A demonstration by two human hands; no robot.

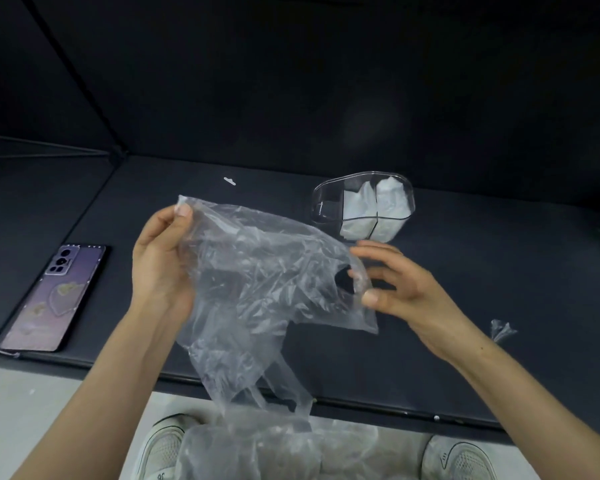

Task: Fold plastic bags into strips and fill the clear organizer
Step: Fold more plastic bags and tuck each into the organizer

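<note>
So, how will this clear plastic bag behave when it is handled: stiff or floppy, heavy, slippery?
Probably very floppy: the plastic bag sags and wrinkles between the left hand and right hand, its lower part drooping. Likely light, since a thumb pinch holds its corner. The glossy film may slip.

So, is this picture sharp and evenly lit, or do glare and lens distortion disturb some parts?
Head view throughout: the table front edge bows, a wide-angle effect; a faint pale smudge sits on the dark backdrop; light glints on the clear organizer rim and on the plastic bag creases; the right hand looks slightly soft; the sneakers at the bottom are blurred.
</note>
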